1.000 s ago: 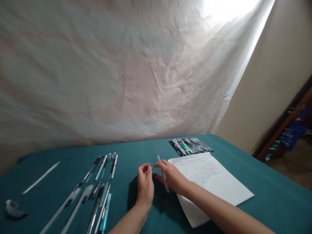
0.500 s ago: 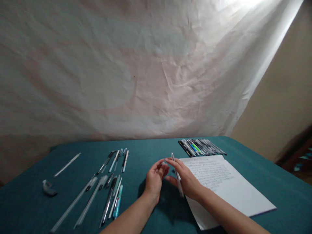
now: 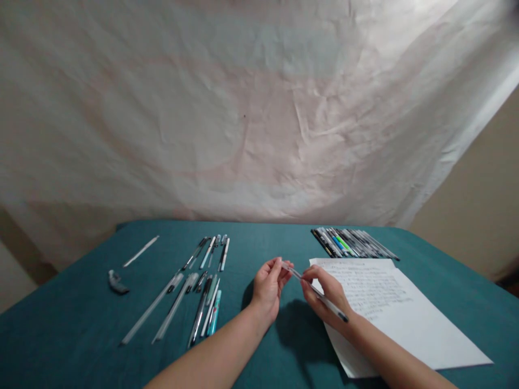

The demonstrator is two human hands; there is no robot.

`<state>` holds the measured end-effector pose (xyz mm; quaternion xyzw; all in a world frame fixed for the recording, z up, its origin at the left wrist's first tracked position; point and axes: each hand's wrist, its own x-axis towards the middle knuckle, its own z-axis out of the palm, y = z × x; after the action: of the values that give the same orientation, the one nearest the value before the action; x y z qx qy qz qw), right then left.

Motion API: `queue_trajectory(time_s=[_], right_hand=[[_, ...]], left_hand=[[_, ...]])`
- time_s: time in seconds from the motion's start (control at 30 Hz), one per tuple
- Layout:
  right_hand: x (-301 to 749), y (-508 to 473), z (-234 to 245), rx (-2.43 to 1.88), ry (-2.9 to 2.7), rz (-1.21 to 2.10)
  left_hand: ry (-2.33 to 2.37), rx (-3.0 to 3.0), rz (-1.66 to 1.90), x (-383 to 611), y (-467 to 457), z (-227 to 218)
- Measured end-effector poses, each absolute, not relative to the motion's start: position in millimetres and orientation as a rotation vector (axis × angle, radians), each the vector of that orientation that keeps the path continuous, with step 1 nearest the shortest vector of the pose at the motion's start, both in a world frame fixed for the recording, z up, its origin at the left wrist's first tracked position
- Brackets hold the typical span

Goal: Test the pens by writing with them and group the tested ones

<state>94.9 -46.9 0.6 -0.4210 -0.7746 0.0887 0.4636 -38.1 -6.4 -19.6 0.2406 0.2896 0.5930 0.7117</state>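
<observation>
A slim clear-barrelled pen [image 3: 333, 309] with a dark end slants between my two hands above the table. My right hand [image 3: 326, 297] is closed around its middle, the dark end pointing back over the wrist. My left hand [image 3: 268, 286] pinches the far, pale end between thumb and fingers; the fingers hide the very tip, so I cannot tell if a cap is on it. Below my right hand and forearm lies a stack of white paper [image 3: 430, 335] with handwritten lines on its upper part.
Behind the paper, many pens [image 3: 352, 243] lie side by side in a row. Left of my hands are several pens and pen parts [image 3: 198, 308] in loose groups. A thin white stick [image 3: 141, 252] and a grey curved object [image 3: 117, 282] lie farther left. A pale sheet [image 3: 243, 135] hangs behind the table.
The pen has swung from steep to slanting, its far end now in my left fingers. My right fingers have closed around it. The view has turned left a little.
</observation>
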Motion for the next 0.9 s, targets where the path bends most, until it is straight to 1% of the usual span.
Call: queue_trajectory(time_s=[0.4,0.63,0.9], right_hand=[[97.8,-43.2,-1.6,-1.054,-1.881,0.257],[96.3,-42.1,0.1,-0.946,-1.961,0.113],[97.3,-37.5,-3.5,-0.905,-2.047,0.024]], left_hand=[[0.627,0.595,1.270,-37.3,-9.5,-18.3],[0.625,0.610,1.279,-37.1,-11.5,-17.4],[0.649,0.631,1.284,-37.3,-13.5,-12.8]])
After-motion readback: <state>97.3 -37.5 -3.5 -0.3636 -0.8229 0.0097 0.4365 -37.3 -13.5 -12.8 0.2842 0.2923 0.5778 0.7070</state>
